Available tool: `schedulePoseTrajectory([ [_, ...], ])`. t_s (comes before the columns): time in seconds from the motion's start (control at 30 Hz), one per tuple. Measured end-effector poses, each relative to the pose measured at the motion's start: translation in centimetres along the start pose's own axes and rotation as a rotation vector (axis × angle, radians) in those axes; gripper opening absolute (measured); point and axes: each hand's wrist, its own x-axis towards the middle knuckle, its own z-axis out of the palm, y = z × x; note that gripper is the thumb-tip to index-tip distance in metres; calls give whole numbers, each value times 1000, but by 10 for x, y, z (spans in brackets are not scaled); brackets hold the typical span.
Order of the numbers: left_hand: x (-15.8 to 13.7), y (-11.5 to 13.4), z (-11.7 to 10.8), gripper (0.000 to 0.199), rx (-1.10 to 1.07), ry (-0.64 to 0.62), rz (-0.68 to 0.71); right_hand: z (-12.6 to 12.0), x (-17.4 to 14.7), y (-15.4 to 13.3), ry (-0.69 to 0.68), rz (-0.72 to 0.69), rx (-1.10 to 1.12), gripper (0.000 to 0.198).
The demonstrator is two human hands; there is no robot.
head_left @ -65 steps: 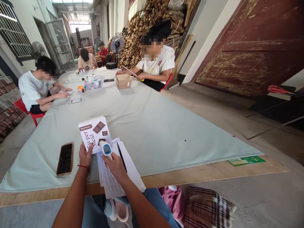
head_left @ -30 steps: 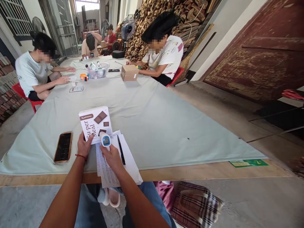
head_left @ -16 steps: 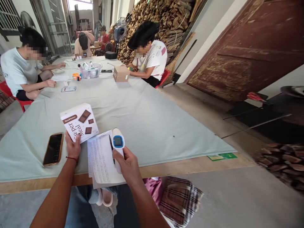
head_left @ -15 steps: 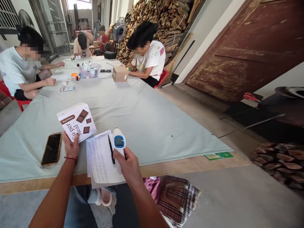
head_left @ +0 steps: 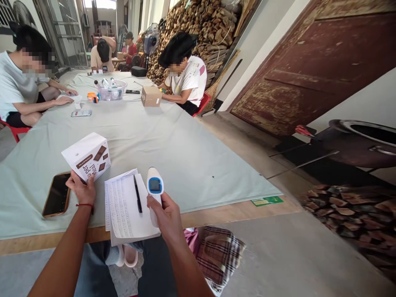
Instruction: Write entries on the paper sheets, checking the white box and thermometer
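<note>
Box (head_left: 88, 154) turned, near end in left grip (head_left: 82, 187)

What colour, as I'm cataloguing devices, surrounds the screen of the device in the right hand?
Blue around the screen, best seen in the head view.

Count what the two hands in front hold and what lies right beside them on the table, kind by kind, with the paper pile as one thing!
Printed white box, in the left hand: 1
White device with a screen, in the right hand: 1
Phone: 1
Paper pile: 1
Black pen: 1
Total: 5
</note>
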Motion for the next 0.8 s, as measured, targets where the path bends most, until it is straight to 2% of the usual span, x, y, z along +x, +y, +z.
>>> schedulePoseTrajectory([
  [0.13, 1, 3, -3, 82, -19, -56, -40, -4, 6, 6, 8, 22, -19, 53],
  [0.23, 1, 2, 0, 75, -129, -68, -64, -12, 21, 14, -10, -9, -141, 56],
  [0.37, 1, 0, 6, 70, -317, -82, -83, -21, 54, 28, 10, -58, -590, 46],
  [0.47, -1, 0, 5, 44, -238, 22, -63, -26, 79, 35, 54, -1, -946, 43],
  [0.5, -3, 1, 4, 33, -194, 20, -53, -27, 86, 36, 62, 2, -1032, 43],
  [0.57, -6, 4, 1, 22, -132, -100, 2, -30, 98, 38, 63, -15, -1155, 42],
  [0.7, -10, 11, 1, 26, -96, -502, 283, -37, 109, 40, 49, -11, -1265, 41],
  [0.8, -12, 14, 3, 31, -1, -705, 451, -33, 105, 42, 143, -124, -1270, 47],
])
